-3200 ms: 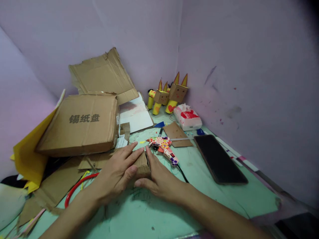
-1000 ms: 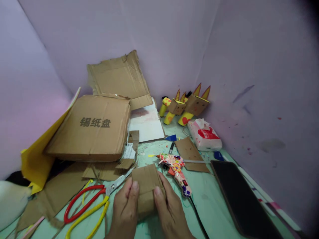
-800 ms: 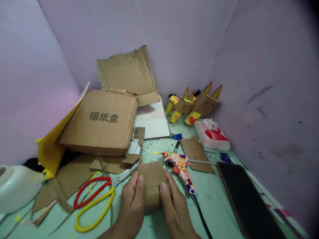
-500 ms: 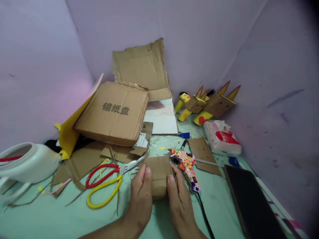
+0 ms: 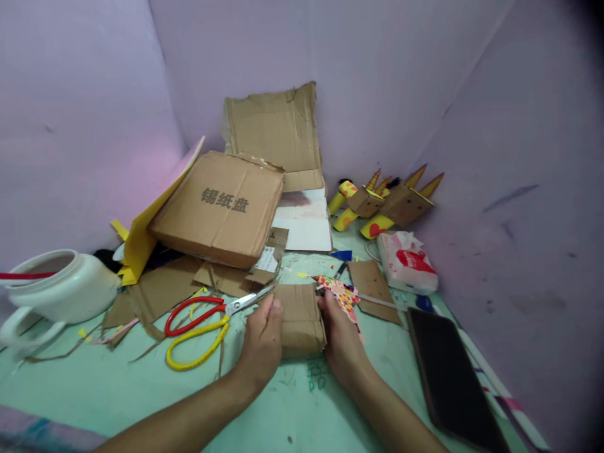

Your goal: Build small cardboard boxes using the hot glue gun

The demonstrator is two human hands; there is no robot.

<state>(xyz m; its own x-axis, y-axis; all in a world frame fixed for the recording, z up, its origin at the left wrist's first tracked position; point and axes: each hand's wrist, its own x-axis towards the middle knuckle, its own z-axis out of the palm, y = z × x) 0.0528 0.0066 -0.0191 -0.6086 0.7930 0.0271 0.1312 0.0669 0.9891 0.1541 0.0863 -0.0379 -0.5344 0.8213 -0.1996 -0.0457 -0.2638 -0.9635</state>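
A small folded cardboard box (image 5: pixel 301 321) is held just above the green table between my two hands. My left hand (image 5: pixel 260 343) grips its left side, thumb near the top edge. Against the right side presses my right hand (image 5: pixel 343 343), its fingers partly hidden behind the box's edge. Beyond the right hand lies a flower-patterned glue gun (image 5: pixel 340 294), partly covered by that hand. Scissors with one red and one yellow handle (image 5: pixel 201 330) lie left of the box, their blades pointing toward it.
A large cardboard box (image 5: pixel 221 211) leans at the back left, near a white pot (image 5: pixel 70 286). Cardboard giraffe-like figures (image 5: pixel 406 204), a tissue pack (image 5: pixel 408 262) and a black phone (image 5: pixel 450 377) are on the right. Cardboard scraps (image 5: pixel 165 289) lie behind the scissors.
The camera view has shifted, showing more forearm. My right hand has moved up along the box's side and now covers more of the glue gun. The small box shows more of its front side.
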